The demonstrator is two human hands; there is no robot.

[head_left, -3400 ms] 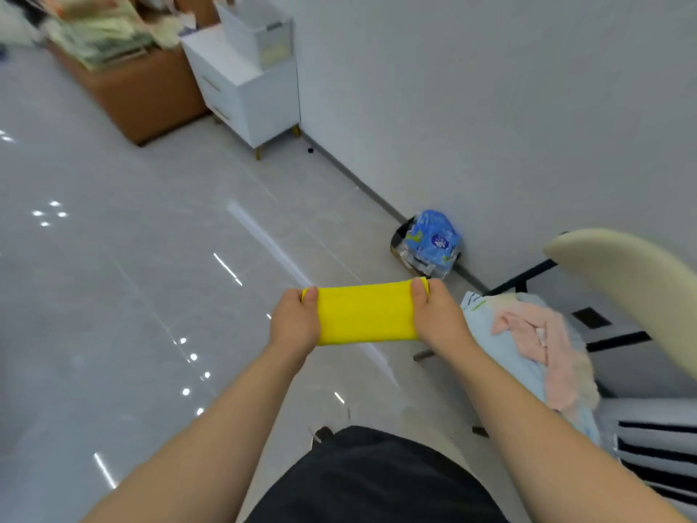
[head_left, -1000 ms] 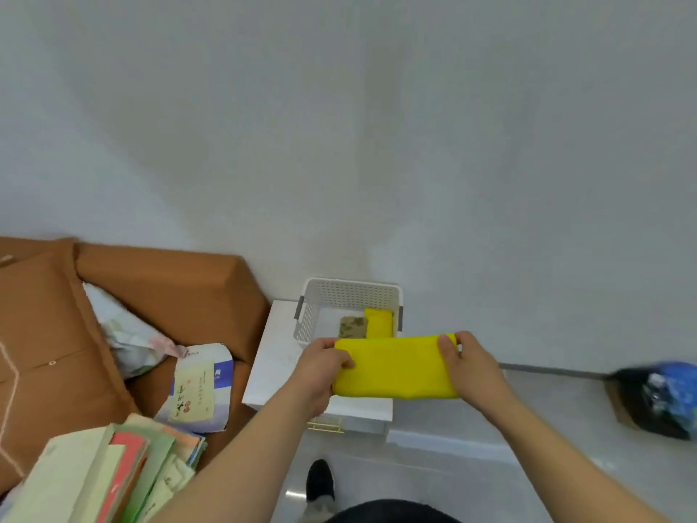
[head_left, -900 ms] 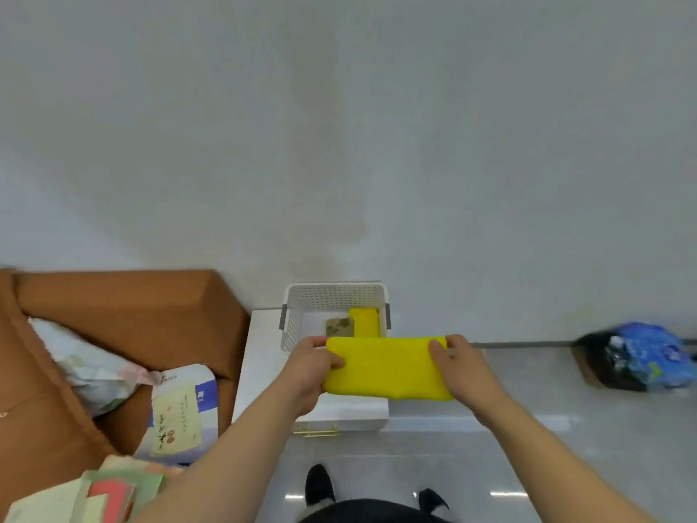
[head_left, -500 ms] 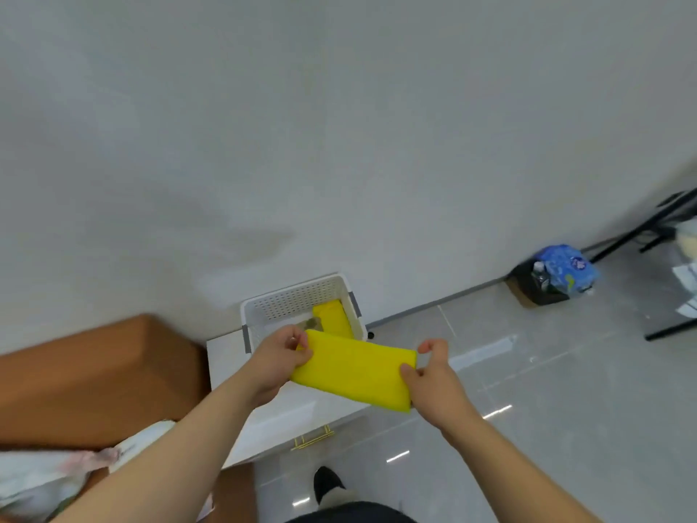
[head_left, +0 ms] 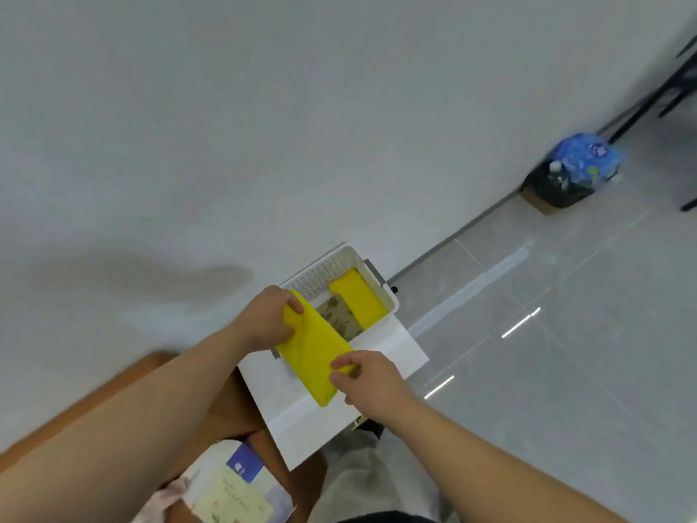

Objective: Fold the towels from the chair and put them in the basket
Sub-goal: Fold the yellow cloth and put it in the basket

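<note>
A folded yellow towel [head_left: 313, 352] is held by both ends just in front of the white plastic basket [head_left: 332, 266]. My left hand [head_left: 267, 318] grips its far end at the basket's near left corner. My right hand [head_left: 367, 379] pinches its near end over the white cabinet top [head_left: 396, 352]. Inside the basket lie another folded yellow towel [head_left: 358, 298] and an olive patterned towel [head_left: 335, 315]. The chair is mostly out of view.
The basket stands on a low white cabinet against the grey wall. A brown sofa arm [head_left: 124, 379] with a paper bag [head_left: 230, 488] is at lower left. A black bin with blue bags [head_left: 569, 171] sits by the wall at right, near dark chair legs [head_left: 663, 81].
I walked from the chair to the cabinet carrying the folded yellow towel. In the last second the towel turned lengthwise toward the basket and its far end reached the basket's edge.
</note>
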